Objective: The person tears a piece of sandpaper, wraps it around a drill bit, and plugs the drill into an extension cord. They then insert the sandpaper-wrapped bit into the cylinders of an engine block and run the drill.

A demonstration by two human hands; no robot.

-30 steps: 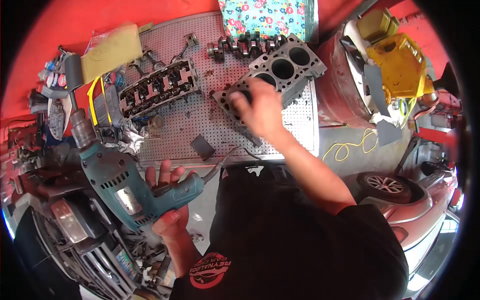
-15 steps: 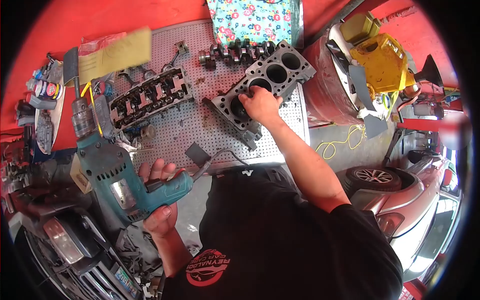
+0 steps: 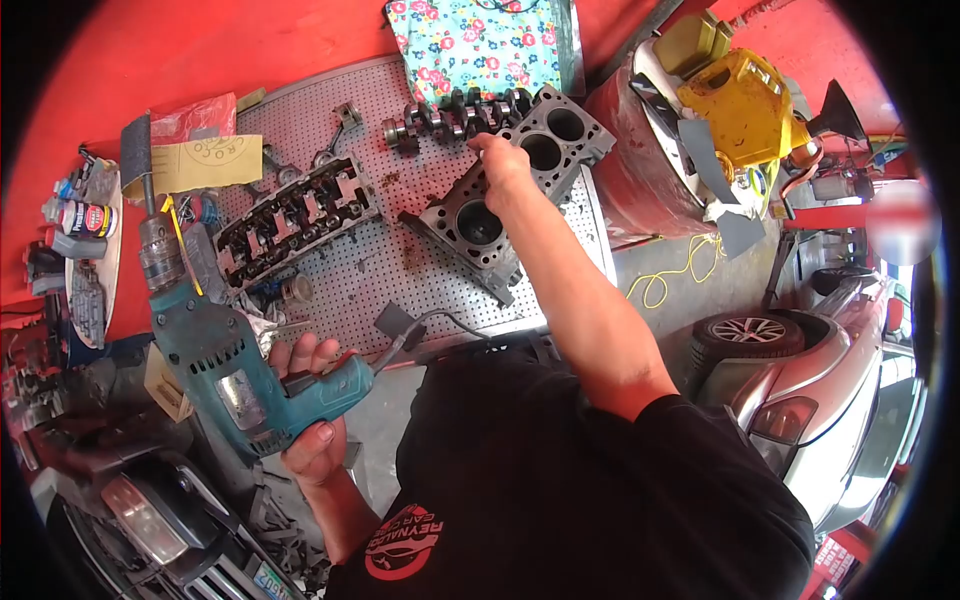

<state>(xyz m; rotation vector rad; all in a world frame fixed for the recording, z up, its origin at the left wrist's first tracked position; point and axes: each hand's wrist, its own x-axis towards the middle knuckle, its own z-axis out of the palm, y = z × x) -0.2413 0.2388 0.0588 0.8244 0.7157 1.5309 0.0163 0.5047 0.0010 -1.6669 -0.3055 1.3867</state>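
My left hand (image 3: 312, 440) is wrapped around the pistol grip of a teal power drill (image 3: 225, 365), which points away from me. A rod in its chuck carries a strip of sandpaper (image 3: 207, 165), dark on the grit side and tan with print on the back. My right hand (image 3: 503, 168) reaches over a grey engine block (image 3: 450, 215), fingers stretched toward its far edge, partly hidden, with nothing seen in them. The hand and forearm cover part of the block's deck and a bore. Just beyond the fingertips lies a crankshaft (image 3: 460, 115).
A cylinder head (image 3: 298, 222) lies left of the block on a perforated metal bench top (image 3: 350, 270). The drill's cord (image 3: 440, 315) runs over the front edge. At right stands a drum (image 3: 640, 165) with a yellow jug (image 3: 745, 105). Cars are parked on both sides.
My right hand has moved from the near bore of the block toward its far edge. The drill has shifted slightly left and down, and its sandpaper flap has swung lower.
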